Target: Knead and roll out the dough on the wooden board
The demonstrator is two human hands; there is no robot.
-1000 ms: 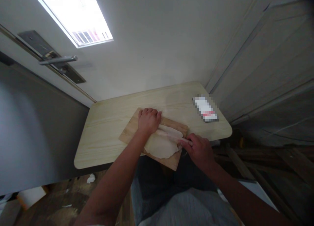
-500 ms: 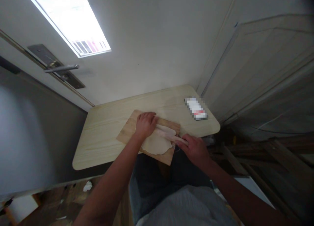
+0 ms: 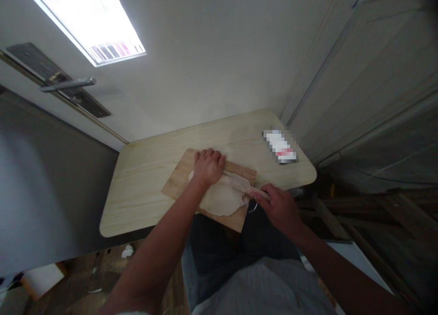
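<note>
As both hands close in over the board, it's the dough [image 3: 222, 200] that catches my eye: one sheet, pale cream, flat and thin, its rim wavy and a little ragged along the near side. It lies on the cutting board [image 3: 178, 175], a single rectangle of warm brown wood set askew on the table [image 3: 137, 182], one corner jutting out past the near edge, over the person's lap.

One rolling pin [image 3: 243, 185] here, light wood, slanting across the upper part of the sheet! The right hand [image 3: 281, 207] has it by the near-right end, fingers wrapped shut around the handle, just off the board's right side. Over at the other end, the left hand [image 3: 209, 166] comes down from above, fingers together and bent; what's under that palm is hidden, so I can't tell whether it grips the pin or only presses.

Two hands, one pin, one sheet, one board, that's the count in the middle. Further right on the table, well apart, lies one phone [image 3: 279, 146], its screen blurred out. Beyond, one door [image 3: 205, 59] with one lever handle [image 3: 70, 84] and one bright window [image 3: 89, 25].
</note>
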